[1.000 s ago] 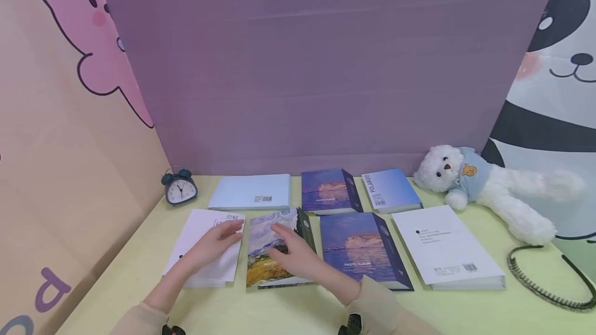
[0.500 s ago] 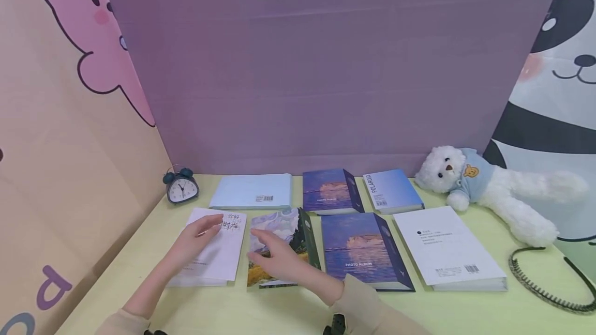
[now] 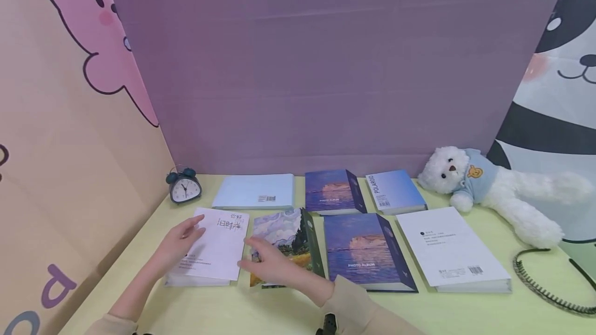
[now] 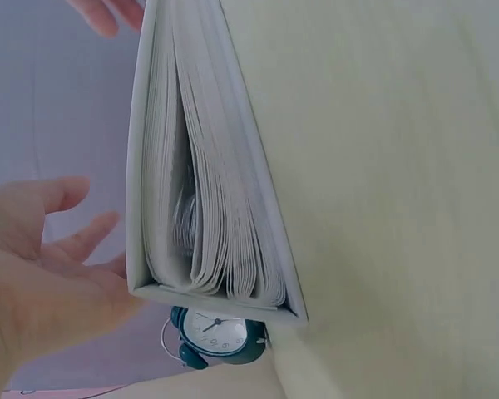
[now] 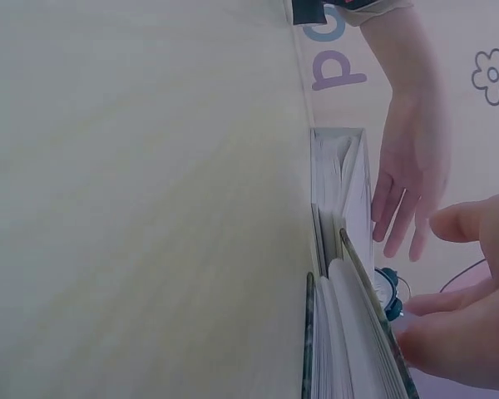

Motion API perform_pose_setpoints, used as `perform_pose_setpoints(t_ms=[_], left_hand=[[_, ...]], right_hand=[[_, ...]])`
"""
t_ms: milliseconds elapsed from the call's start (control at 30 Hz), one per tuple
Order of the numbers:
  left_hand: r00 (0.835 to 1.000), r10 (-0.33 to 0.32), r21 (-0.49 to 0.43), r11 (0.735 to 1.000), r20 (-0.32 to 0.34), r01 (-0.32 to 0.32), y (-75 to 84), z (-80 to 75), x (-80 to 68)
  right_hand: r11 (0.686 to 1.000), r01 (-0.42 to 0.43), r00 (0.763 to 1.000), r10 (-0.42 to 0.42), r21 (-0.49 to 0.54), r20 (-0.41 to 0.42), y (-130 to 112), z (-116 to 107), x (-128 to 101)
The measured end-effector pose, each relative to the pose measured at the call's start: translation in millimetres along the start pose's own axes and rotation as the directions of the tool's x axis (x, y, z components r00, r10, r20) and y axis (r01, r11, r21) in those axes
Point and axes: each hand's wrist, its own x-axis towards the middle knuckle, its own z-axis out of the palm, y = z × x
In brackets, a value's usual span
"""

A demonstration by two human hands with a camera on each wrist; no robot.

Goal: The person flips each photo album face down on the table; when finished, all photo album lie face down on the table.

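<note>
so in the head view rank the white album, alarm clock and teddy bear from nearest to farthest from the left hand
1. white album, under the left hand.
2. alarm clock, behind, far left corner.
3. teddy bear, far right side.

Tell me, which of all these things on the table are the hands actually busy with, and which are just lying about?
In hand:
left hand resting on the white album
right hand on the painted-cover album

Lying about:
alarm clock
pale blue album
two sunset albums
Polaroid album
big white album
teddy bear
headband
</note>
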Motion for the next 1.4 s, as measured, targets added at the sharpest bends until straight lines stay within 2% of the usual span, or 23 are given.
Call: perform_pose_setpoints(t_ms=[167,333,467,600,800,900,1000,1200,1300,1400], left_hand=[[1.0,-0.008,0.012,1.0,-0.028,0.008,-2.8,-2.7,0.5],[0.999,-0.048,0.024,0.999,-0.025,0.049,-9.2,-6.4,0.1],[0.994,-0.105,0.018,0.994,0.008,0.105,-19.4,-11.0,1.3],[0.988,-0.144,0.046,0.989,0.05,0.142,-29.6,-16.0,2.9],[0.971,-0.189,0.076,0.981,0.146,0.18,-37.8,-20.6,2.3],[0.966,-0.191,0.043,0.982,0.173,0.186,-37.9,-20.3,2.2],[0.961,-0.188,-0.028,0.98,0.203,0.197,-39.5,-23.0,0.2],[0.936,-0.152,-0.189,0.957,0.316,0.219,-44.2,-24.1,1.1],[0.932,-0.147,-0.225,0.947,0.333,0.23,-44.6,-24.3,-0.6],[0.934,-0.162,-0.235,0.941,0.318,0.243,-43.7,-28.1,-4.7]], right_hand=[[1.0,-0.009,0.999,0.009,0.0,0.05,1,2,4],[1.0,-0.02,0.997,0.019,0.01,0.078,-3,9,7],[1.0,-0.023,0.997,0.022,0.017,0.079,-7,14,9],[1.0,-0.011,0.997,0.012,-0.018,0.073,-11,17,10],[0.998,-0.016,0.996,0.022,-0.065,0.081,-14,19,9],[0.997,-0.046,0.994,0.051,-0.058,0.092,-14,17,9],[0.997,-0.064,0.993,0.069,-0.053,0.099,-14,17,11],[0.994,-0.111,0.988,0.108,0.019,0.112,-9,16,12],[0.993,-0.112,0.986,0.106,0.046,0.127,-8,16,14],[0.993,-0.102,0.986,0.093,0.057,0.138,-9,19,17]])
